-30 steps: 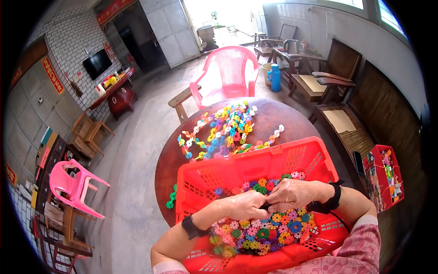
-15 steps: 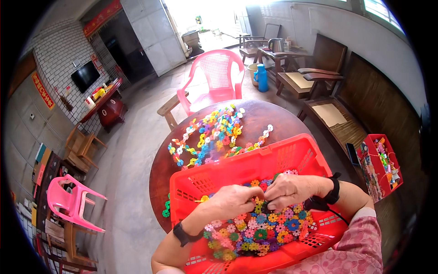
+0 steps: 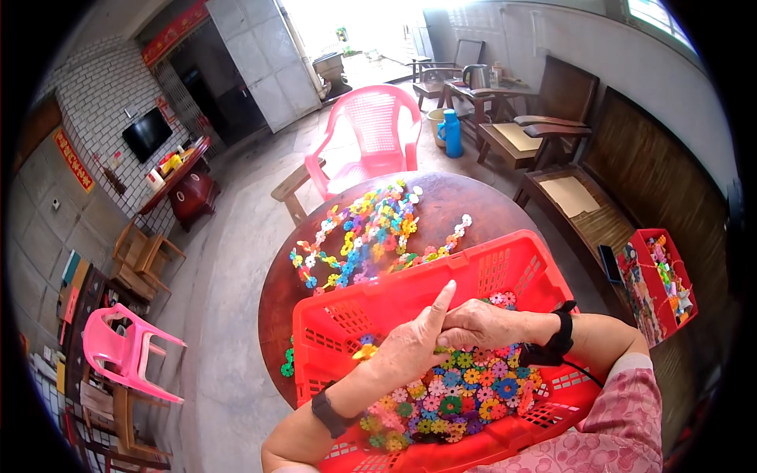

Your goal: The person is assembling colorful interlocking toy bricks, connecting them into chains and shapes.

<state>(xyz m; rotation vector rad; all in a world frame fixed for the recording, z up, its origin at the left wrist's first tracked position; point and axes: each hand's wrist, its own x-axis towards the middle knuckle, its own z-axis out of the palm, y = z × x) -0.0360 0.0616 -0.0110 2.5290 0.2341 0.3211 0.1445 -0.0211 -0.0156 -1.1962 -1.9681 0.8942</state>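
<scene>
Over a red rectangular plastic basket (image 3: 398, 303) with slotted walls, the left hand (image 3: 406, 347) stretches its index finger away from the body and slightly rightward, while the right hand (image 3: 481, 323) is curled against it; whether either pinches anything is hidden. Multicoloured flower-shaped plastic discs (image 3: 465, 394) lie heaped inside the basket, below both hands, facing various ways. The basket's long axis runs left to right, its right end angled farther off. Beyond, chains of linked colourful discs (image 3: 378, 229) lie on a round dark-brown desk (image 3: 473, 197).
</scene>
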